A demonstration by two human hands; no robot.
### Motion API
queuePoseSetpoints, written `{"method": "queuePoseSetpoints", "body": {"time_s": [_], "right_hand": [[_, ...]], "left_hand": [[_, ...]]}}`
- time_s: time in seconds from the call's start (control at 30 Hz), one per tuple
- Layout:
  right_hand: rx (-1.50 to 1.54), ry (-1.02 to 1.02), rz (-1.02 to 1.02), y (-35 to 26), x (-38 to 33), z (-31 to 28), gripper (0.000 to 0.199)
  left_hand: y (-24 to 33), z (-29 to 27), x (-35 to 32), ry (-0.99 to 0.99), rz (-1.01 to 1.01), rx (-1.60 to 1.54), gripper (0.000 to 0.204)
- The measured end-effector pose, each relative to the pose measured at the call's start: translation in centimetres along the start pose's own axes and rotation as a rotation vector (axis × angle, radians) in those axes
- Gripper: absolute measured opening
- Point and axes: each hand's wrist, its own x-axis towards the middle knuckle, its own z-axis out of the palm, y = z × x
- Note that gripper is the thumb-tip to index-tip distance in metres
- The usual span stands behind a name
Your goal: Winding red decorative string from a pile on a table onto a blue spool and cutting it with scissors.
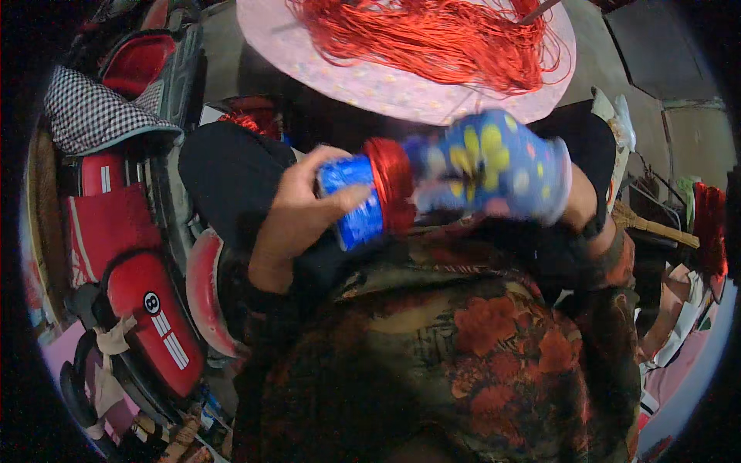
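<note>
My left hand (309, 201) is wrapped round a blue cylinder (353, 202), perhaps a can or spool, with its thumb across the side. Shiny red cord (390, 185) is wound thickly about the cylinder's right end. Close beside that winding is my right hand (486, 166), in a blue glove patterned with yellow flowers and pale dots. Motion smears its fingers, so whether they grip the cord does not show. Beyond both hands, a large loose bundle of red cord (432, 38) lies on a round table (347, 92) with a pink patterned cover.
Red padded seats (150, 316) with black frames crowd the left side, along with a black-and-white checked cloth (108, 116). At the right are a straw broom (656, 228) and a hanging red bundle (708, 231). My dark-trousered knees flank the work.
</note>
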Motion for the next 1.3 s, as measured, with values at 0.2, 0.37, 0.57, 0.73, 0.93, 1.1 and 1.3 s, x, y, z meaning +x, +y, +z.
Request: {"method": "queuePoseSetpoints", "body": {"time_s": [0.2, 0.37, 0.57, 0.73, 0.93, 1.1, 1.3], "right_hand": [[0.586, 0.117, 0.337, 5.5, -0.9, 3.0, 0.019], [0.189, -0.01, 0.313, 2.8, -3.1, 5.5, 0.018], [-0.128, -0.012, -0.045, 0.7, -1.4, 2.2, 0.018], [0.347, 0.079, 0.104, 4.8, 0.4, 0.7, 0.028], [0.375, 0.124, 0.502, 4.9, -3.1, 3.2, 0.018], [-0.296, -0.157, 0.063, 1.0, -2.2, 4.7, 0.022], [0.167, -0.12, 0.135, 1.6, 1.5, 0.2, 0.018]], "left_hand": [[1.0, -0.6, -1.9, -0.324, 0.111, -0.368, 0.062], [0.6, -0.1, -1.1, 0.308, 0.178, -0.948, 0.052], [0.0, 0.4, 0.5, 0.168, 0.022, 0.086, 0.042], [1.1, 0.0, -1.5, -0.254, 0.019, -0.141, 0.051], [-1.2, -1.0, -2.8, 0.271, 0.14, -0.325, 0.056], [0.0, -0.5, -0.4, 0.407, 0.144, -0.382, 0.042], [0.0, 0.5, -0.5, -0.14, -0.096, -0.11, 0.048]]}}
